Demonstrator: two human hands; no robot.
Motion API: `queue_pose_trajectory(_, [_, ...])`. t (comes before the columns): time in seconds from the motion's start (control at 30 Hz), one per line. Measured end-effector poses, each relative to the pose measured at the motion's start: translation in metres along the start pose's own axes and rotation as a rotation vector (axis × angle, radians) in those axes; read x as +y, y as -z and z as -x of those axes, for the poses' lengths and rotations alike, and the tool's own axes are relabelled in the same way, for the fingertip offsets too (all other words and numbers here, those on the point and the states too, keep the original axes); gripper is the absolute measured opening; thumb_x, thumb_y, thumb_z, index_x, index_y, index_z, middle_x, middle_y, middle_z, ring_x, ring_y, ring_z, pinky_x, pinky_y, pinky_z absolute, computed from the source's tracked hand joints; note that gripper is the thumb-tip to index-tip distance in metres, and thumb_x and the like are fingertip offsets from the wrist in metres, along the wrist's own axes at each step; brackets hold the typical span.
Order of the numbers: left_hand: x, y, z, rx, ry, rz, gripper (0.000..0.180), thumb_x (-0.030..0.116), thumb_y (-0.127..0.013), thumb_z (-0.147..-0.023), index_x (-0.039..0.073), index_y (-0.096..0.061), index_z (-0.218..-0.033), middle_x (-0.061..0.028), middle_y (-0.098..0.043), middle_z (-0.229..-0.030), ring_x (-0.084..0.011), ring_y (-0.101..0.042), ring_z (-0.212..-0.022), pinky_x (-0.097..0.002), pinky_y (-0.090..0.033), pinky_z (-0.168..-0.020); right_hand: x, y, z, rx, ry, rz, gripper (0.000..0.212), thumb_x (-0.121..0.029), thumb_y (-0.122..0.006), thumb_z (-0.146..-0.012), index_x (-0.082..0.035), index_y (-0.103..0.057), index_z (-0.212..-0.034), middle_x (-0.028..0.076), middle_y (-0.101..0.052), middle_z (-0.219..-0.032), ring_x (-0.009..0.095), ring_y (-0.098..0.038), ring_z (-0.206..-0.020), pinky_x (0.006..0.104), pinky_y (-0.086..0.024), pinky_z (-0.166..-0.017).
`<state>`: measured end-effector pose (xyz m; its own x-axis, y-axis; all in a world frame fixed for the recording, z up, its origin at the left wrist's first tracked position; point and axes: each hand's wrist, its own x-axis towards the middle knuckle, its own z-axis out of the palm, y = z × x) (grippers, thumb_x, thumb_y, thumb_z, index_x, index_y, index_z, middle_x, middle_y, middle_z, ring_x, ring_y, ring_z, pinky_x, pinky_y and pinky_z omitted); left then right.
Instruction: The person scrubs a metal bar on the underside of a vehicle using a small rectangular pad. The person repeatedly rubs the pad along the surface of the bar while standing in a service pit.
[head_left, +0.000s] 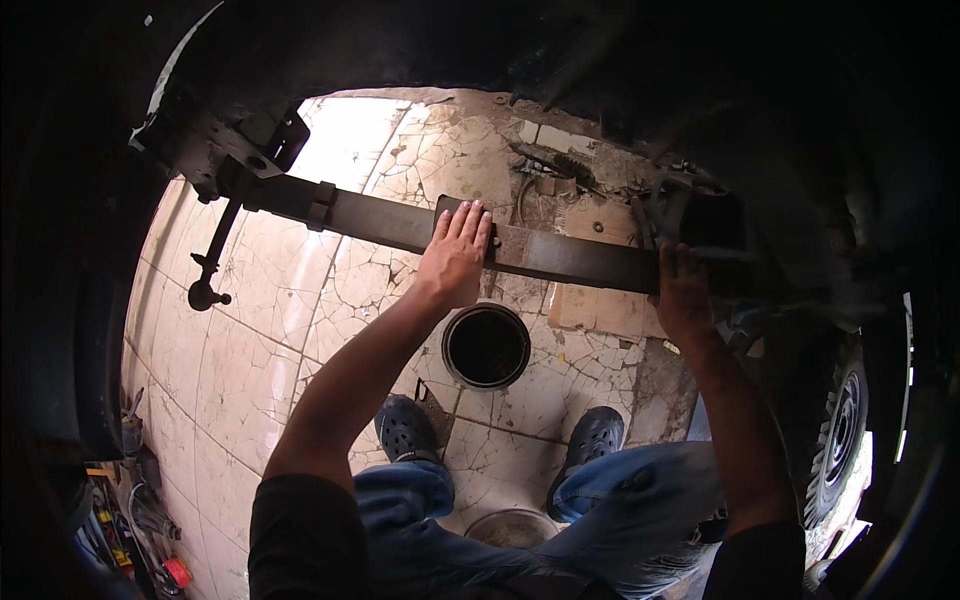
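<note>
A long dark steel leaf spring (375, 220) runs across the view beneath the vehicle, with a clip (320, 206) wrapped round it at the left. My left hand (460, 250) lies flat over its middle, fingers stretched out on a dark plate (447, 205) there. Further right, my right hand (684, 295) is closed round the spring's right part, which runs into shadow; the thumb is hard to see. From the spring's left end hangs a rod with a rounded joint (206, 294) at its bottom.
A round, dark-mouthed container (486, 346) stands on the cracked tile floor (250, 370) before my feet. Cardboard (590, 300) and debris lie beyond the spring. A wheel (847, 430) is at the right, tools and cables (150, 520) at the lower left. Dark vehicle bodywork surrounds the top.
</note>
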<state>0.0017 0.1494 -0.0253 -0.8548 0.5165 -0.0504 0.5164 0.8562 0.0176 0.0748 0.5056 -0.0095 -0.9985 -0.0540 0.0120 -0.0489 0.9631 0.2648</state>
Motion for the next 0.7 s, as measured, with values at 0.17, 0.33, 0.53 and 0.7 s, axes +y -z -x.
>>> queue_pose_trajectory(0.17, [0.017,-0.008,0.009,0.010,0.007,-0.025,0.089,0.015,-0.061,-0.074,-0.008,-0.022,-0.151,-0.0253,-0.018,-0.160,-0.0374,-0.014,-0.151,-0.0482,-0.011,-0.123,0.008,-0.010,0.002,-0.004,0.002,0.005,0.089,-0.032,-0.078,-0.079,-0.004,-0.030,-0.148,0.024,-0.039,-0.145,0.039,-0.038,-0.136,0.0491,-0.032,-0.113])
queue_pose_trajectory(0.33, [0.017,-0.007,0.031,-0.004,-0.022,-0.056,0.082,0.014,-0.052,-0.079,-0.006,-0.020,-0.153,-0.0222,-0.018,-0.161,-0.0345,-0.015,-0.151,-0.0464,-0.010,-0.123,0.001,0.003,0.002,0.040,-0.005,-0.009,0.087,-0.030,-0.079,-0.078,-0.004,-0.032,-0.147,0.023,-0.042,-0.141,0.038,-0.039,-0.135,0.0486,-0.032,-0.113])
queue_pose_trajectory(0.53, [0.009,-0.004,-0.011,-0.011,0.038,-0.038,0.096,0.016,-0.065,-0.071,-0.006,-0.019,-0.152,-0.0241,-0.019,-0.160,-0.0355,-0.016,-0.150,-0.0472,-0.012,-0.123,-0.003,0.002,0.000,0.013,-0.011,0.028,0.088,-0.034,-0.078,-0.079,-0.003,-0.032,-0.148,0.023,-0.040,-0.145,0.038,-0.038,-0.137,0.0482,-0.032,-0.114])
queue_pose_trajectory(0.7, [0.013,-0.001,0.007,-0.020,0.013,-0.017,0.085,0.013,-0.054,-0.077,-0.005,-0.021,-0.153,-0.0217,-0.019,-0.161,-0.0339,-0.015,-0.151,-0.0466,-0.009,-0.123,0.004,-0.001,0.000,-0.089,-0.021,-0.009,0.088,-0.035,-0.076,-0.082,-0.003,-0.029,-0.150,0.024,-0.035,-0.150,0.039,-0.034,-0.141,0.0488,-0.028,-0.116])
